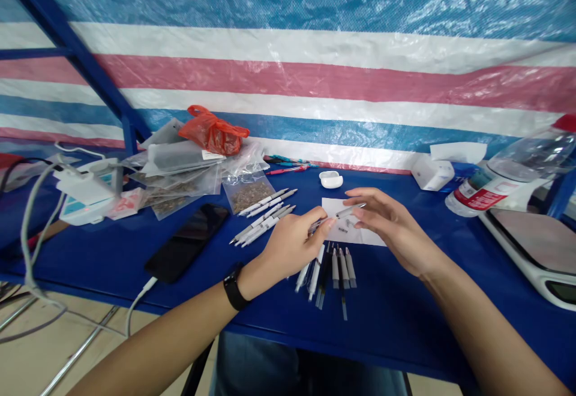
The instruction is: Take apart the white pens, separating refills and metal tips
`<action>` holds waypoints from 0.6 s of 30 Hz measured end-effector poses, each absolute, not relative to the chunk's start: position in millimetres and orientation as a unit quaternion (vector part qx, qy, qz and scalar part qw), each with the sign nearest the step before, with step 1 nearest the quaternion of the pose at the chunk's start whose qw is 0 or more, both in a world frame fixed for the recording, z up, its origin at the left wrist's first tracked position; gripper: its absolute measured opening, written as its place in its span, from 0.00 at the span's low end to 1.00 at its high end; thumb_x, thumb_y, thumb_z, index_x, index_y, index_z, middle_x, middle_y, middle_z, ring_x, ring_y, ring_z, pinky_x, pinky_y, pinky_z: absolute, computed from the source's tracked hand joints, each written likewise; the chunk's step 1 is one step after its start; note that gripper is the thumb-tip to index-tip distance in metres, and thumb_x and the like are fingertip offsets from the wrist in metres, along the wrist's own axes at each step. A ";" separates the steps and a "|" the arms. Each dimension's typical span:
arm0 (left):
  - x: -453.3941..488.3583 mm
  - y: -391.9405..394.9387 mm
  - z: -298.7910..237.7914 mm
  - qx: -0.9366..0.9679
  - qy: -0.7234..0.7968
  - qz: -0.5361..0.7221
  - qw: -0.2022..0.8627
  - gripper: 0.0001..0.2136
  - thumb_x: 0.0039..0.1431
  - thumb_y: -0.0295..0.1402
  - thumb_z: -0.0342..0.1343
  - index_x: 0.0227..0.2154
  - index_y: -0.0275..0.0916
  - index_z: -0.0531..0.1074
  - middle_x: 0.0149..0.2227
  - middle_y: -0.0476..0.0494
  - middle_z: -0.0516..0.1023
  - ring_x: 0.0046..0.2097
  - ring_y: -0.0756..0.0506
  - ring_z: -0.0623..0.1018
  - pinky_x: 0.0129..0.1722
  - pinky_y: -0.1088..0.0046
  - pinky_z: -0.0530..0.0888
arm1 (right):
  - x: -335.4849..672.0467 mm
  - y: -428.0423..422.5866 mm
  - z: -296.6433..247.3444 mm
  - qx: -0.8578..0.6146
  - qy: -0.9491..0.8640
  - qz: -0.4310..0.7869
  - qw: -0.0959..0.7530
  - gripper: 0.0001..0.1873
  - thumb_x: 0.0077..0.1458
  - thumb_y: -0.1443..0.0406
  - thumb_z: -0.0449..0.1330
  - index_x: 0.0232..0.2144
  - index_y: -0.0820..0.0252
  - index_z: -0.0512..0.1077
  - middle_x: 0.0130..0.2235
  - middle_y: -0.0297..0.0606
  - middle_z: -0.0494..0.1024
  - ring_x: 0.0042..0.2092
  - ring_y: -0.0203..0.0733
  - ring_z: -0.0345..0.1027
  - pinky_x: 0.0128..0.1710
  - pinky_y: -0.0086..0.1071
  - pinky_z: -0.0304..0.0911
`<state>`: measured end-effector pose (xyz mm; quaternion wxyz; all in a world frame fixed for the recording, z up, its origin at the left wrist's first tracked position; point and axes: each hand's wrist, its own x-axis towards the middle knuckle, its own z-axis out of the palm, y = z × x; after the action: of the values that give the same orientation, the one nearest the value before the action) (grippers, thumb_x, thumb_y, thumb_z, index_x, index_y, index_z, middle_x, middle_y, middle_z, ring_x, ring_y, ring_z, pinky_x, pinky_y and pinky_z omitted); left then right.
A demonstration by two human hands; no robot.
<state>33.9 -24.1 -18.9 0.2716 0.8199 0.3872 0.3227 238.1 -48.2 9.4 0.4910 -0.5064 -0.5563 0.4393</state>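
The left hand (290,249) and right hand (391,228) are close together above a white paper sheet (351,231), one slim grey pen (347,210) pinched between their fingertips. A black watch (233,287) circles the left wrist. Two or so small metal pen parts (343,228) lie on the sheet. Just left of the sheet are two white pens (267,202) and, nearer, at least three more (261,225). Below the sheet, about seven pens and refills (326,273) lie side by side on the blue surface (405,324). Beyond the sheet sits one white earbud case (330,179). Farther left lies one black smartphone (186,243); to the right stands one tissue box (432,172).
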 end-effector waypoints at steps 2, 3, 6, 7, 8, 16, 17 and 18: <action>33.4 -24.5 -18.7 0.825 0.381 0.315 0.274 0.15 0.71 0.42 0.45 0.29 0.42 0.64 0.17 0.58 0.55 0.19 0.51 0.60 0.25 0.73 0.53 | 237.7 -48.1 8.6 -0.516 -0.538 0.443 0.498 0.19 0.49 0.53 0.71 0.41 0.54 0.77 0.32 0.36 0.80 0.34 0.43 0.74 0.37 0.39 0.70; 33.3 -24.6 -18.7 0.827 0.379 0.311 0.275 0.15 0.71 0.42 0.45 0.29 0.42 0.64 0.17 0.58 0.55 0.19 0.51 0.60 0.25 0.72 0.53 | 237.5 -47.8 8.1 -0.511 -0.532 0.444 0.509 0.20 0.48 0.53 0.72 0.42 0.54 0.77 0.30 0.35 0.80 0.33 0.42 0.73 0.37 0.39 0.70; 33.9 -24.3 -19.4 0.833 0.382 0.301 0.262 0.15 0.72 0.39 0.43 0.28 0.42 0.61 0.18 0.57 0.56 0.19 0.50 0.62 0.25 0.71 0.52 | 236.7 -47.5 7.7 -0.484 -0.519 0.451 0.541 0.26 0.42 0.57 0.76 0.44 0.51 0.76 0.39 0.39 0.84 0.41 0.47 0.76 0.40 0.40 0.72; 34.3 -23.9 -19.8 0.835 0.386 0.299 0.254 0.16 0.73 0.39 0.42 0.27 0.42 0.60 0.18 0.57 0.56 0.20 0.49 0.63 0.26 0.71 0.53 | 236.3 -47.6 8.0 -0.482 -0.515 0.458 0.541 0.26 0.42 0.57 0.76 0.45 0.51 0.76 0.43 0.40 0.84 0.45 0.49 0.76 0.41 0.40 0.72; 34.6 -23.6 -20.1 0.837 0.388 0.297 0.246 0.16 0.73 0.38 0.41 0.27 0.42 0.59 0.18 0.56 0.57 0.21 0.49 0.63 0.26 0.71 0.53 | 235.8 -47.6 8.1 -0.486 -0.510 0.466 0.536 0.25 0.43 0.57 0.76 0.44 0.51 0.77 0.44 0.40 0.84 0.47 0.49 0.76 0.41 0.40 0.73; 33.9 -22.9 -19.1 0.839 0.383 0.292 0.253 0.16 0.74 0.38 0.38 0.27 0.43 0.57 0.20 0.55 0.60 0.23 0.48 0.66 0.27 0.70 0.56 | 233.3 -48.3 6.8 -0.464 -0.512 0.490 0.532 0.24 0.42 0.59 0.77 0.42 0.53 0.77 0.40 0.38 0.84 0.39 0.43 0.77 0.39 0.39 0.74; 33.4 -23.3 -18.6 0.836 0.383 0.294 0.262 0.16 0.74 0.39 0.38 0.28 0.43 0.58 0.20 0.55 0.60 0.22 0.48 0.65 0.27 0.70 0.55 | 233.3 -48.5 6.9 -0.466 -0.515 0.487 0.529 0.23 0.43 0.58 0.76 0.43 0.52 0.77 0.43 0.38 0.84 0.41 0.44 0.77 0.39 0.39 0.74; 32.9 -23.7 -18.1 0.832 0.382 0.294 0.275 0.15 0.74 0.40 0.39 0.29 0.43 0.59 0.20 0.56 0.59 0.21 0.49 0.65 0.27 0.71 0.55 | 233.3 -48.7 6.9 -0.472 -0.518 0.485 0.522 0.22 0.45 0.57 0.76 0.43 0.52 0.78 0.42 0.39 0.84 0.41 0.44 0.77 0.39 0.39 0.74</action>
<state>32.9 -23.7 -18.1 0.2746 0.8321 0.3821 0.2935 233.3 -48.7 6.9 0.5223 -0.4722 -0.5183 0.4853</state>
